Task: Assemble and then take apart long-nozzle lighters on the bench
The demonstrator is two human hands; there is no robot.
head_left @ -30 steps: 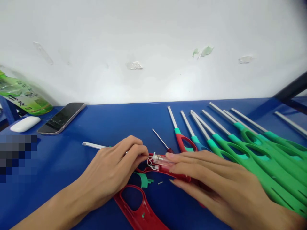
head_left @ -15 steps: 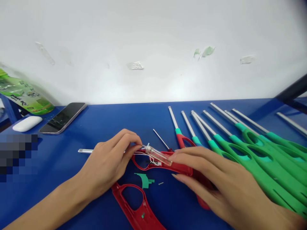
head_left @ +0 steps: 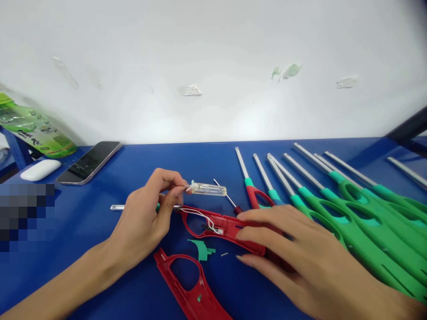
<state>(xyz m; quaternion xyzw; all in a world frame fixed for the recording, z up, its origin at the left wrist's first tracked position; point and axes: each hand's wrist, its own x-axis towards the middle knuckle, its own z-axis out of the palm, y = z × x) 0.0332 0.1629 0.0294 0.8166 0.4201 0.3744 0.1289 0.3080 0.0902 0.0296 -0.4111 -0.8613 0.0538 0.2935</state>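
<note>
My left hand (head_left: 151, 206) is closed, its thumb and forefinger pinching the thin tube at the capped end of a clear gas tank (head_left: 209, 189). The tank hangs above an opened red lighter casing half (head_left: 230, 222), where white wires (head_left: 200, 213) and a small igniter part (head_left: 218, 231) lie. My right hand (head_left: 283, 240) grips the casing's right end, fingers on top and thumb along the near side. The lighter's metal barrel (head_left: 116, 207) sticks out left, behind my left hand. Nearer me are the other red casing half (head_left: 190, 289), a green trigger (head_left: 202, 250) and a tiny screw (head_left: 224, 254).
A screwdriver (head_left: 231, 202) lies just behind the casing. Several green lighters (head_left: 367, 231) and a red one (head_left: 256, 195) fill the right side. A phone (head_left: 90, 162), a white case (head_left: 40, 170) and a green bottle (head_left: 40, 133) sit at the back left.
The gas tank has come up out of the red casing, moving up and left in my left hand. My right fingers have left the tank and rest on the casing.
</note>
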